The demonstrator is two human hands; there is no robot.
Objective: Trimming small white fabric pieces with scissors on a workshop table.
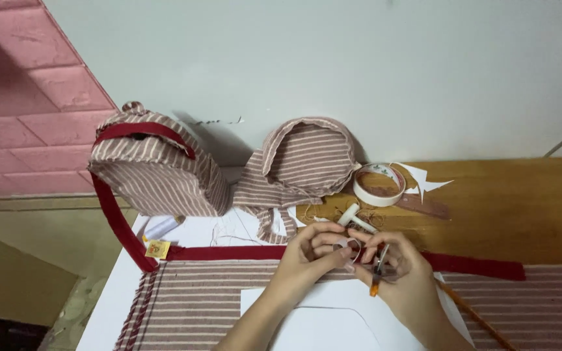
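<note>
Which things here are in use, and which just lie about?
In use: left hand, right hand, small ring, orange-tipped tool, red strap, striped cloth.
Lying about: tape roll, striped bag, thread spool.

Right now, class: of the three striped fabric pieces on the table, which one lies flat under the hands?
The wide striped panel along the near edge, edged by a red band. The bag at back left stands up, and the round piece leans on the wall.
</note>
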